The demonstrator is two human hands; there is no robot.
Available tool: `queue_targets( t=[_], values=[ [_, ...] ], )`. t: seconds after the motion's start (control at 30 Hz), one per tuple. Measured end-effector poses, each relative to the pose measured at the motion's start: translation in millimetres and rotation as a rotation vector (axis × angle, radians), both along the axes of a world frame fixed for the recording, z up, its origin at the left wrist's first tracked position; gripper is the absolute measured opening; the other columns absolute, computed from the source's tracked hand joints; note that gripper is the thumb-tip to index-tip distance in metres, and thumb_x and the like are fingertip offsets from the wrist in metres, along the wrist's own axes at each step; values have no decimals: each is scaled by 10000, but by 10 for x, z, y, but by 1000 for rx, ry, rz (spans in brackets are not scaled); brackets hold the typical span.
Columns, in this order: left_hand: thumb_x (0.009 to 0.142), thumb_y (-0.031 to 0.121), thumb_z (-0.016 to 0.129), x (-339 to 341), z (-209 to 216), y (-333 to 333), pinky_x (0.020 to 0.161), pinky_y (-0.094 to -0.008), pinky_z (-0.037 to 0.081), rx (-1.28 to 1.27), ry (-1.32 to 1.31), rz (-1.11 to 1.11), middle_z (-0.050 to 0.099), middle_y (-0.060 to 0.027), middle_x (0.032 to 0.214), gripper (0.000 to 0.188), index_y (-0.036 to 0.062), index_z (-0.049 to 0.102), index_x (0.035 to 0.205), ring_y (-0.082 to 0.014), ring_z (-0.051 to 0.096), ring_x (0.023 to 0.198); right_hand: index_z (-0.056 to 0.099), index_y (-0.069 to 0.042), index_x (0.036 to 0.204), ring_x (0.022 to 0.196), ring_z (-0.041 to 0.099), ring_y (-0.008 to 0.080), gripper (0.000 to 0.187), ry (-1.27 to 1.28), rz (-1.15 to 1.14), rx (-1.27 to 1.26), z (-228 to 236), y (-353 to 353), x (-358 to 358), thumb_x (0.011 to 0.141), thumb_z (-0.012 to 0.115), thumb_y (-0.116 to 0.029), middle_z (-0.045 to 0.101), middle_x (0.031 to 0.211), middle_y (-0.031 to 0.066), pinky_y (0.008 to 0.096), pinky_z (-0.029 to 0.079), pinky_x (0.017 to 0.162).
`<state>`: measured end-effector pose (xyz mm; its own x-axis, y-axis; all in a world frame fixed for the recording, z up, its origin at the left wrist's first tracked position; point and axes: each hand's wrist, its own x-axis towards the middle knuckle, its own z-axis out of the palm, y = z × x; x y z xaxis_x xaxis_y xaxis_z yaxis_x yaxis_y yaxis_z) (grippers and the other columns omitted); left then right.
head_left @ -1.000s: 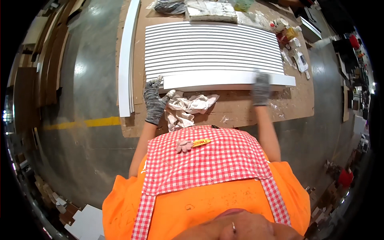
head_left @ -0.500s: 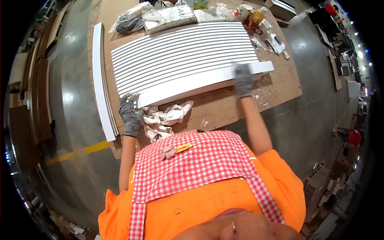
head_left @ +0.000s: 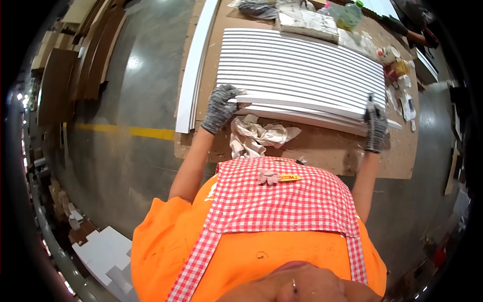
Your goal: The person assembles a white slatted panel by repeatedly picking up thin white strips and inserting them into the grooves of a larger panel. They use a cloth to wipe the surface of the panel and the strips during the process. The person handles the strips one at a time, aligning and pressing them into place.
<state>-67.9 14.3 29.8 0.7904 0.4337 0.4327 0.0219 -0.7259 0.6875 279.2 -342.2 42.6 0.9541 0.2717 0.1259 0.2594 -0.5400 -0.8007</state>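
Both gloved hands are on the nearest white strip point(head_left: 312, 111) at the front of the row of white slats point(head_left: 302, 70) on the desk point(head_left: 322, 151); left hand point(head_left: 221, 106) clenched on its left end; right hand point(head_left: 375, 128) grasping the right end; crumpled rag point(head_left: 259, 136) just beside it.

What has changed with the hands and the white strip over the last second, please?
Both gloved hands kept their grip on the ends of the nearest white strip: left hand, right hand. The strip still lies along the near edge of the row of strips. The view swung, so everything now appears tilted. The crumpled rag stayed beside the left hand.
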Motion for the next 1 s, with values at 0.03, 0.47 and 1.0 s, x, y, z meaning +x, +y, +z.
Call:
queue_targets(
  t=[0.03, 0.47, 1.0],
  values=[
    [612, 210, 832, -14, -150, 41, 688, -359, 482, 54, -11, 45, 628, -67, 836, 348, 107, 710, 922, -238, 597, 770, 651, -65, 974, 605, 518, 75, 245, 296, 223, 104, -1, 212, -59, 867, 672, -285, 574, 687, 1, 236, 446, 562],
    [585, 161, 756, -16, -279, 20, 786, -389, 451, 80, 156, 145, 650, -61, 899, 290, 84, 707, 860, -279, 572, 867, 665, -77, 990, 791, 613, 307, 181, -9, 810, -66, 76, 2112, -2072, 824, 624, -137, 634, 879, 129, 380, 497, 724],
    [584, 185, 758, -44, -197, 37, 772, -387, 448, 114, 109, 101, 655, -94, 856, 280, 50, 696, 821, -287, 594, 819, 664, -82, 955, 764, 606, 322, 154, -83, 831, -144, 90, 2279, -2205, 819, 625, -142, 607, 822, 125, 398, 490, 663]
  ],
)
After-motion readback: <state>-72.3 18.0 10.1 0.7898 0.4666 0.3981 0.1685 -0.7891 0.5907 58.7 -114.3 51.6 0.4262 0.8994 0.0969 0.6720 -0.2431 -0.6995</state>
